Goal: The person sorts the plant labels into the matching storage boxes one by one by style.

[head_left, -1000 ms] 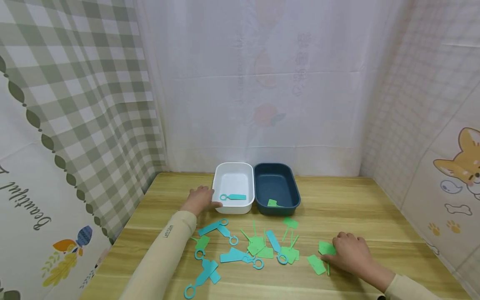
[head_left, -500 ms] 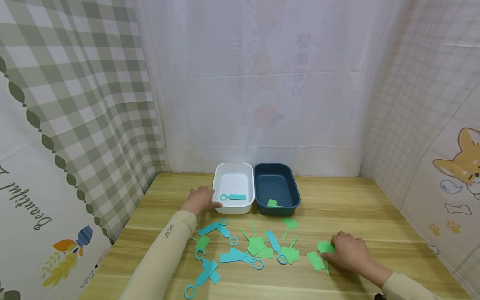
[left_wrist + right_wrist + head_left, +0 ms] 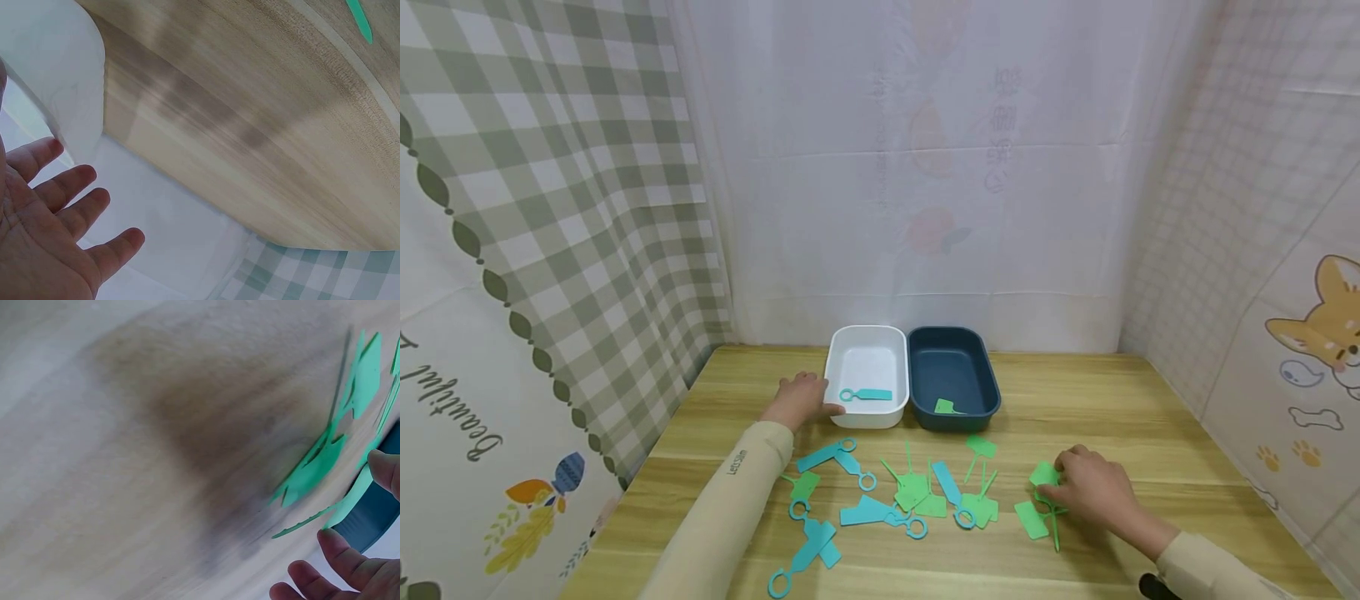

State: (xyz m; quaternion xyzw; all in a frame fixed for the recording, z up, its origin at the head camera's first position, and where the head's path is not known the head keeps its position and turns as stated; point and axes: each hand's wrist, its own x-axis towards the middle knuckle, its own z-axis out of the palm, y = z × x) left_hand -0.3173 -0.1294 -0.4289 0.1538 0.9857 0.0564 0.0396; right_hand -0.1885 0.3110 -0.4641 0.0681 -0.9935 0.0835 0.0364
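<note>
My left hand [image 3: 799,402] rests at the left side of the white bin [image 3: 868,333], its thumb at the front rim. The fingers [image 3: 65,187] are spread and fairly straight in the left wrist view. Inside that bin lies a blue ring-ended tag [image 3: 874,394]. My right hand [image 3: 1093,486] is low over the table's right side. In the right wrist view it pinches a flat green plant label [image 3: 351,501] with a thin stem between thumb and index finger. More green labels [image 3: 315,469] lie close by, one [image 3: 1032,520] just left of the hand.
Beside the white bin stands a dark blue bin [image 3: 951,367] holding a green label [image 3: 945,407]. Several blue ring-ended tags [image 3: 808,546] and green labels [image 3: 913,492] lie scattered, some overlapping, across the front of the wooden table [image 3: 1075,392]. Curtains [image 3: 925,167] enclose the table.
The right hand has shifted slightly away from me and left, and a green label at its fingertips has moved up with it. The left hand stays at the white bin.
</note>
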